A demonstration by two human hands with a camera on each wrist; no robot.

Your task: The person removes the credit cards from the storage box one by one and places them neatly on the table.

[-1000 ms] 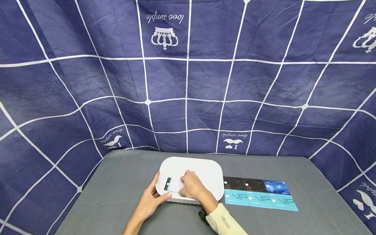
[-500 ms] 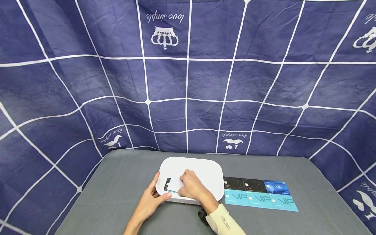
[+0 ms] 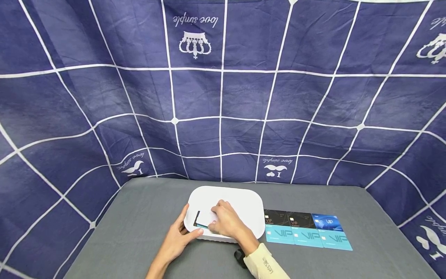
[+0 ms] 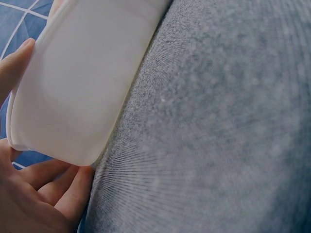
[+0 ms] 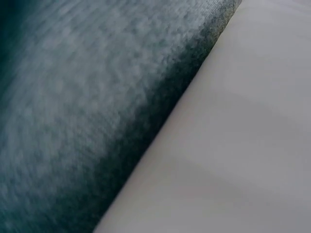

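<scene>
A white plastic box (image 3: 245, 197) with rounded corners stands on the grey table, in the middle of the head view. My left hand (image 3: 175, 238) grips its near left corner, thumb on the front rim; the left wrist view shows several fingers against the box's end wall. Inside the box, my right hand (image 3: 228, 221) pinches a white-faced card (image 3: 204, 217) between thumb and fingers. Beneath that card, a black card's edge (image 3: 196, 219) and a blue strip (image 3: 202, 226) peek out. In the right wrist view only the box wall (image 5: 233, 136) and tabletop show, no fingers.
Right of the box, VIP cards lie edge to edge in two rows: black cards (image 3: 277, 217) and a blue card (image 3: 327, 222) behind, light-blue cards (image 3: 308, 237) in front. A dark blue gridded curtain (image 3: 240, 97) hangs behind the grey tabletop (image 3: 153, 205).
My right hand has slid the white-faced card slightly to the left, so less of the black card shows and more of the blue strip along the front. My left hand stays put.
</scene>
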